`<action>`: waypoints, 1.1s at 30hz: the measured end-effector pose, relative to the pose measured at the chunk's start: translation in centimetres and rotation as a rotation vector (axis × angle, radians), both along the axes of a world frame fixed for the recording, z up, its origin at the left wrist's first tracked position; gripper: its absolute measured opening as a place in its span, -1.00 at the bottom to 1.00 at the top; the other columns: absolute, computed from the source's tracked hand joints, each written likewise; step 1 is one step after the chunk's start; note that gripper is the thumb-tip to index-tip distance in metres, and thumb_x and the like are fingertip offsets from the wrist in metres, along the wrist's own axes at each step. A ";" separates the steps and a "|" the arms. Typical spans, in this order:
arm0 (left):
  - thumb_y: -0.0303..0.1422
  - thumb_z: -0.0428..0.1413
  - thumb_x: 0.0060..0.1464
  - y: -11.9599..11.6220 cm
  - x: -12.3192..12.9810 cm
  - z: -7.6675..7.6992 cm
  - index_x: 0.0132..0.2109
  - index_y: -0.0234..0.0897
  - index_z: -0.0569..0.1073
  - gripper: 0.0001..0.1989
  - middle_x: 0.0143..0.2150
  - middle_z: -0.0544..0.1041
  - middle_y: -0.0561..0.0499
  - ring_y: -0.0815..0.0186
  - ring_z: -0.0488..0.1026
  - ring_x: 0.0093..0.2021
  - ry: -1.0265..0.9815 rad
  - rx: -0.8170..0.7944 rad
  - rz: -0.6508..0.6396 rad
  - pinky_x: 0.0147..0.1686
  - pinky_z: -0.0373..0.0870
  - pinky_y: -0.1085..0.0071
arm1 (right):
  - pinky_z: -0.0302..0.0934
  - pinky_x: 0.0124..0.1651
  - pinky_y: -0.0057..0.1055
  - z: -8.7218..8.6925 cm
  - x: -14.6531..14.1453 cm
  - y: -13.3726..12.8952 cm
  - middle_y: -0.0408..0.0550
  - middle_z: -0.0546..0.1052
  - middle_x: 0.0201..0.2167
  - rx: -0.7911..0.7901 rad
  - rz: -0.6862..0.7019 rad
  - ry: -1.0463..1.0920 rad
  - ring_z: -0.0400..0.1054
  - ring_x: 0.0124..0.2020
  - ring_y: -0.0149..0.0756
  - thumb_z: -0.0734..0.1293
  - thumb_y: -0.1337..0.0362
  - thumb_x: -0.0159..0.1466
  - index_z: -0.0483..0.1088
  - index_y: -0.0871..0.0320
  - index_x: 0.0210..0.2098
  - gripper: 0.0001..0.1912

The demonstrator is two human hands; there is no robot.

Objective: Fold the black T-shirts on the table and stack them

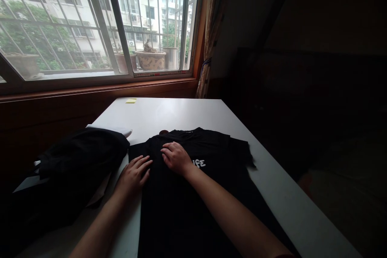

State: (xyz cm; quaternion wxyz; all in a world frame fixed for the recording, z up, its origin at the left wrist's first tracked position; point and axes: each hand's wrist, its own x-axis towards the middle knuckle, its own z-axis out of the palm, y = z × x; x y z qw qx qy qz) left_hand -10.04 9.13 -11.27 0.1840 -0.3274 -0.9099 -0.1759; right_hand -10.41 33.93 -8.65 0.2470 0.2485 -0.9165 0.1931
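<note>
A black T-shirt point(178, 209) with white lettering on its chest lies spread out on the white table point(169, 113), its collar toward the window. My left hand point(135, 172) rests at the shirt's left edge below the sleeve, fingers stretched out over the cloth. On the upper chest lies my right hand point(175, 156), palm down with its fingers extended, beside the lettering, part of which it and the wrist hide. Neither hand grips the fabric. A small brown round thing point(163, 132) shows just behind the collar; its kind is unclear.
To the left, a heap of dark clothes point(81, 157) with some white cloth point(111, 129) covers that side of the table. A yellow sticky note point(131, 100) is at the far edge. Beyond stand a barred window point(121, 20) and a tied curtain point(208, 48). The right side is very dark.
</note>
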 end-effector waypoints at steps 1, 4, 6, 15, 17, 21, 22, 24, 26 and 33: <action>-0.28 0.04 0.30 0.0 0.0 0.0 0.17 -0.10 0.53 -0.64 0.24 0.51 0.02 0.03 0.36 0.27 -0.005 -0.009 0.002 0.22 0.40 0.02 | 0.14 0.34 -0.07 0.2 0.5 1.0 0.04 0.53 0.06 -0.013 -0.004 0.001 0.37 0.10 -0.12 0.25 0.25 0.42 0.52 0.09 0.00 -0.74; -0.26 0.01 0.31 -0.1 -0.1 0.0 0.18 -0.10 0.53 -0.63 0.25 0.50 0.02 0.04 0.35 0.29 -0.023 -0.028 0.006 0.24 0.39 0.03 | 0.25 0.25 -0.09 0.7 2.0 5.1 0.04 0.53 0.03 -0.070 -0.059 -0.008 0.40 0.06 -0.13 0.25 0.27 0.41 0.54 0.08 -0.03 -0.75; -0.24 0.00 0.32 -0.1 -0.1 -0.1 0.18 -0.10 0.53 -0.62 0.26 0.49 0.02 0.04 0.35 0.29 -0.032 -0.036 0.011 0.23 0.39 0.02 | 0.29 0.22 -0.13 0.8 2.9 8.3 0.03 0.53 0.02 -0.103 -0.117 -0.025 0.40 0.06 -0.14 0.24 0.29 0.41 0.54 0.07 -0.03 -0.74; -0.26 -0.03 0.30 -0.5 -0.4 -0.4 0.25 -0.09 0.47 -0.57 0.32 0.43 0.03 0.05 0.29 0.36 -0.064 -0.133 0.040 0.29 0.31 0.04 | 0.24 0.32 -0.10 -0.9 7.8 20.2 0.03 0.45 0.19 0.000 -0.345 -0.124 0.33 0.22 -0.11 0.21 0.24 0.41 0.48 0.06 0.12 -0.65; -0.31 -0.05 0.30 -0.6 -0.6 -0.6 0.28 -0.13 0.44 -0.54 0.35 0.39 0.00 0.04 0.26 0.38 -0.074 -0.175 0.068 0.31 0.28 0.01 | 0.21 0.34 -0.08 -1.7 8.8 21.4 0.03 0.41 0.25 0.034 -0.349 -0.174 0.29 0.27 -0.10 0.20 0.20 0.42 0.44 0.05 0.17 -0.62; -0.38 -0.09 0.31 -0.5 -1.1 -0.7 0.32 -0.15 0.39 -0.51 0.39 0.32 -0.03 0.05 0.23 0.40 -0.089 -0.228 0.142 0.32 0.23 -0.02 | 0.12 0.40 -0.01 -2.7 9.7 22.4 -0.01 0.34 0.33 0.098 -0.337 -0.260 0.18 0.37 -0.08 0.18 0.12 0.44 0.35 0.00 0.28 -0.55; -0.39 -0.10 0.31 -0.4 -1.2 -0.6 0.32 -0.15 0.38 -0.51 0.40 0.31 -0.03 0.05 0.23 0.40 -0.094 -0.240 0.162 0.32 0.23 -0.02 | 0.11 0.41 0.00 -2.8 9.7 22.4 -0.01 0.33 0.35 0.110 -0.336 -0.274 0.15 0.38 -0.08 0.18 0.11 0.44 0.34 0.00 0.29 -0.53; -0.43 -0.10 0.30 -0.1 -1.4 -0.1 0.31 -0.17 0.39 -0.50 0.39 0.32 -0.05 0.04 0.24 0.39 -0.102 -0.270 0.201 0.31 0.24 -0.03 | 0.08 0.42 0.00 -2.9 9.5 22.2 -0.01 0.29 0.38 0.128 -0.337 -0.294 0.12 0.41 -0.08 0.17 0.10 0.45 0.30 0.02 0.32 -0.51; -0.49 -0.10 0.26 0.4 -1.2 0.7 0.31 -0.21 0.40 -0.48 0.39 0.33 -0.08 0.00 0.25 0.38 -0.093 -0.310 0.220 0.31 0.22 -0.06 | 0.06 0.43 0.01 -2.9 9.2 21.8 0.00 0.27 0.39 0.139 -0.346 -0.299 0.10 0.42 -0.09 0.16 0.10 0.45 0.28 0.04 0.34 -0.49; -0.44 -0.06 0.27 4.2 1.4 2.2 0.35 -0.33 0.34 -0.48 0.42 0.28 -0.12 0.02 0.14 0.44 0.002 -0.282 0.145 0.40 0.11 0.01 | 0.08 0.41 0.02 -2.0 9.7 20.7 0.05 0.32 0.36 0.172 -0.372 -0.235 0.16 0.39 -0.05 0.16 0.13 0.45 0.32 0.09 0.31 -0.51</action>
